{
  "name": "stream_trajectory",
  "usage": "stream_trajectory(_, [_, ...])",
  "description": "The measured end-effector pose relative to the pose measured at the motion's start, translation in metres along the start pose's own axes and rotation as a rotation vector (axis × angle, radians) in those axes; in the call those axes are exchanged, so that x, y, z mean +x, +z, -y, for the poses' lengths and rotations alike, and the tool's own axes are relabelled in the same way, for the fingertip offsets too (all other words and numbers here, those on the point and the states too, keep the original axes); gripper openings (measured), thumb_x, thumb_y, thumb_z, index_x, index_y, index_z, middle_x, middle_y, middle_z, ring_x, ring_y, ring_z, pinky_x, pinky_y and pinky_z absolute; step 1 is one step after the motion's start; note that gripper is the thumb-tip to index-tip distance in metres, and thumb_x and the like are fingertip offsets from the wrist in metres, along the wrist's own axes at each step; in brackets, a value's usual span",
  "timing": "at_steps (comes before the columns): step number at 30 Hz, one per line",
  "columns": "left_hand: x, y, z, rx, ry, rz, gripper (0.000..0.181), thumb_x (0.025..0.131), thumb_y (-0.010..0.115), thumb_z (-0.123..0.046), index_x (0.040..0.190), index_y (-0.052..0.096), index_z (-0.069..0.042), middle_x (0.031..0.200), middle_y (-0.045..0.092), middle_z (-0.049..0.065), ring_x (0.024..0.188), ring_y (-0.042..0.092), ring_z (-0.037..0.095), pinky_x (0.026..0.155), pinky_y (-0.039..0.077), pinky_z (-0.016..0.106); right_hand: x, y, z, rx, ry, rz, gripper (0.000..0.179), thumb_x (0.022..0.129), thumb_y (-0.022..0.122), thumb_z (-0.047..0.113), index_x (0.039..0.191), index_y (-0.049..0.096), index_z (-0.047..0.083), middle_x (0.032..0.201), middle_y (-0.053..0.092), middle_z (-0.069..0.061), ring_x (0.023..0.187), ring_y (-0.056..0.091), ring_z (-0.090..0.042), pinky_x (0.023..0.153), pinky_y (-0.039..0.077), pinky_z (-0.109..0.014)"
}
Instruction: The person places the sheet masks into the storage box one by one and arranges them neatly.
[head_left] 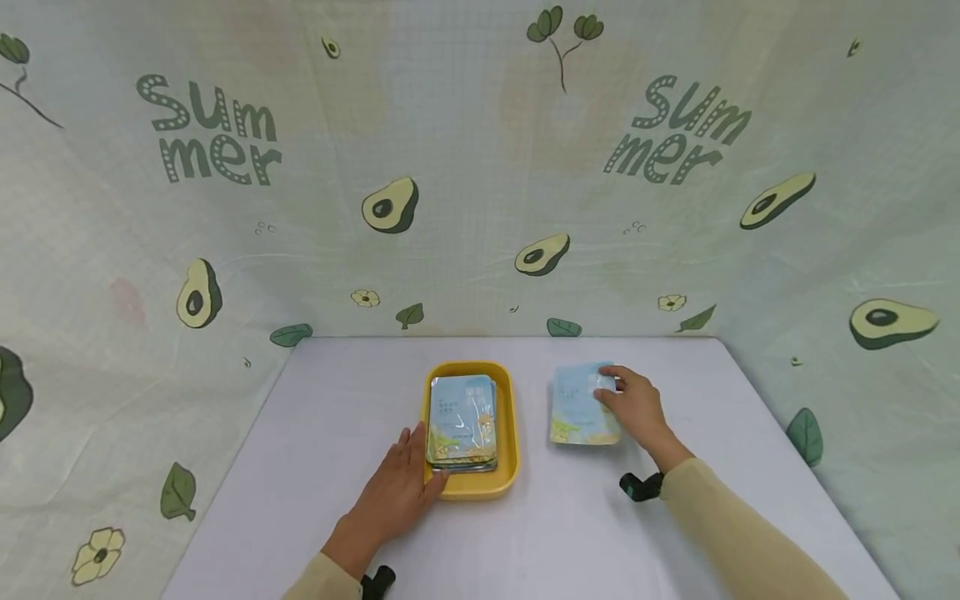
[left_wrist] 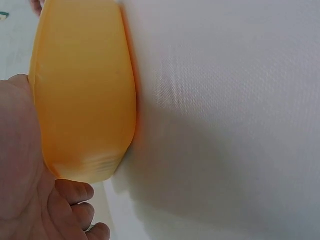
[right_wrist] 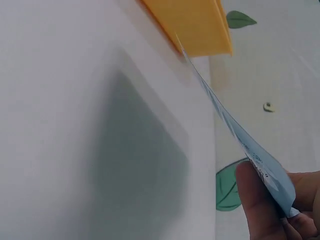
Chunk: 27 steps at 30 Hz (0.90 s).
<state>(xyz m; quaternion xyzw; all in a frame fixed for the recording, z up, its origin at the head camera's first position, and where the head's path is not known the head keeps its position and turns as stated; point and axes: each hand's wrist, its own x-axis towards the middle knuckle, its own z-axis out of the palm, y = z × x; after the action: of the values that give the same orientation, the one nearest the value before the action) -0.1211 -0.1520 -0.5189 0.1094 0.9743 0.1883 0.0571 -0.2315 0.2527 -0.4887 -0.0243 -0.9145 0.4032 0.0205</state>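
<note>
A light-blue flat sachet [head_left: 581,404], printed with yellow and green along its lower edge, is pinched at its right side by my right hand [head_left: 637,408]. In the right wrist view the sachet [right_wrist: 225,115] is seen edge-on above the table, casting a shadow. My left hand [head_left: 397,479] rests against the left rim of a yellow tray [head_left: 480,486], fingers extended and thumb at its near corner. Inside the tray lies a stack of similar blue sachets [head_left: 461,417]. The left wrist view shows the tray's outer wall [left_wrist: 85,90] beside the palm.
The white table [head_left: 360,375] ends at a back edge against a hanging cloth [head_left: 465,125] printed with avocados, leaves and lettering. Black wrist-camera straps [head_left: 641,487] show at both wrists. The tray stands near the table's middle, left of the held sachet.
</note>
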Motion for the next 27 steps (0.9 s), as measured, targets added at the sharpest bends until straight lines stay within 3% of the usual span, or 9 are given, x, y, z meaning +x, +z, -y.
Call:
stream_trajectory(3, [0.001,-0.001,-0.001,0.013,0.007,-0.01,0.088,0.109,0.05,-0.051,0.167,0.013,0.004,0.173,0.024,0.023,0.162,0.018,0.041,0.128,0.027,0.058,0.0,0.001,0.009,0.043,0.006,-0.02,0.047,0.103,0.069,0.02,0.146,0.06,0.005,0.144,0.061,-0.03,0.134,0.059,-0.047,0.102,0.056,-0.057])
stream_trajectory(7, [0.001,-0.002,-0.001,0.061,0.017,-0.029,0.088,0.11,0.049,-0.051,0.167,0.014,0.005,0.173,0.02,0.026,0.163,0.016,0.041,0.129,0.026,0.057,0.002,0.003,0.026,0.083,-0.002,-0.056,0.045,0.102,0.07,0.017,0.144,0.061,0.003,0.136,0.067,-0.029,0.122,0.068,-0.041,0.09,0.061,-0.043])
stream_trajectory(15, [0.002,-0.002,0.0,0.103,0.032,-0.044,0.088,0.109,0.051,-0.051,0.166,0.017,0.006,0.172,0.02,0.027,0.162,0.017,0.042,0.128,0.026,0.058,0.002,0.023,0.068,0.18,-0.021,-0.078,0.04,0.1,0.072,0.014,0.139,0.066,0.006,0.126,0.073,-0.024,0.104,0.073,-0.031,0.074,0.058,-0.024])
stream_trajectory(19, [0.002,-0.003,-0.001,0.114,0.027,-0.041,0.087,0.109,0.051,-0.051,0.166,0.018,0.006,0.173,0.02,0.027,0.162,0.017,0.042,0.129,0.026,0.058,0.0,0.044,0.088,0.217,-0.03,-0.064,0.039,0.099,0.073,0.014,0.136,0.068,0.007,0.121,0.075,-0.022,0.1,0.073,-0.029,0.076,0.06,-0.029])
stream_trajectory(27, [0.002,-0.003,-0.003,0.098,0.029,-0.036,0.085,0.11,0.049,-0.05,0.165,0.018,0.007,0.172,0.021,0.027,0.162,0.017,0.042,0.129,0.025,0.059,-0.006,0.095,0.116,0.24,-0.058,-0.009,0.036,0.097,0.075,0.014,0.132,0.071,0.009,0.126,0.073,-0.019,0.117,0.069,-0.034,0.094,0.061,-0.05])
